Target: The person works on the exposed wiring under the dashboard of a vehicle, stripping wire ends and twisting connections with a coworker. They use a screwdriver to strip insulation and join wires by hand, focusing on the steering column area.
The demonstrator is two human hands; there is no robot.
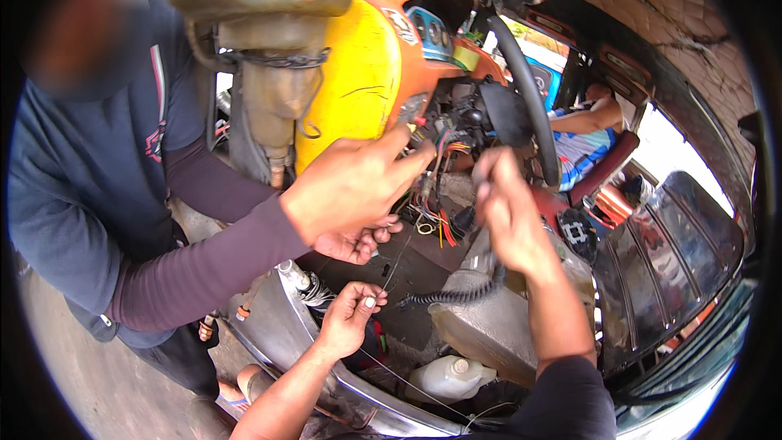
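Note:
My left hand [349, 319] is closed in a pinch on a thin wire [410, 381], which trails away toward the lower right and also rises from my fingers. My right hand [507, 216] is raised beside the steering column, its fingers smeared by motion; whether it holds anything cannot be made out. Between and beyond my hands hangs a bundle of loose coloured wires [440, 216] under the dashboard. A co-worker's hand [350, 183] reaches across in front of these wires. Below it, the co-worker's other hand [358, 243] is near the upper end of the thin wire.
The co-worker [90, 171] stands at the left. A steering wheel [525, 98] and yellow-orange dashboard [358, 73] lie ahead. A black coiled cable [456, 297] crosses near a white plastic jug [452, 376]. A black seat [668, 265] is right; another person [590, 126] sits beyond.

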